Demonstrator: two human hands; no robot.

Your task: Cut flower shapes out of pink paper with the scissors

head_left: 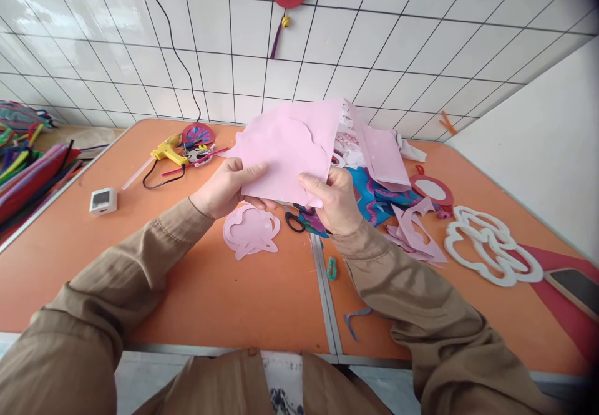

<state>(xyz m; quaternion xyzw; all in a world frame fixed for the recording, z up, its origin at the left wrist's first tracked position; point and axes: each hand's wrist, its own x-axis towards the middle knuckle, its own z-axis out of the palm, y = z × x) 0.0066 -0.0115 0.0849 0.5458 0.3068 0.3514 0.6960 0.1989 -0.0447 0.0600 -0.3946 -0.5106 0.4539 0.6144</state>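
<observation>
Let the held sheet be the middle of the clock. Far at 9 o'clock are bundles of chenille stems point(42, 175); some may lie in clear wrapping, but this I cannot tell surely. Closer, also toward 9, a yellow glue gun point(167, 150) rests on the orange table point(196, 302). The left hand point(229, 184) grasps the lower left part of the pink sheet point(281, 153), thumb above, fingers beneath. Below it, at 7 o'clock, lie pink cutouts point(251, 231) with wavy outlines.

The sheet is lifted above the table, and a scalloped edge point(311, 133) on it suggests two layers. To hold them well, I judge, both thumbs should press evenly, so nothing slips or creases. At 6 o'clock are scissors point(294, 221), black handles showing. The right hand point(334, 196) pinches the lower right corner, its thumb also on top.

At 3 o'clock is a white printed wrapper point(347, 143); its contents are hidden. Toward 4 o'clock lie pink offcuts point(433, 249), then white cloud-shaped frames point(461, 249).
</observation>
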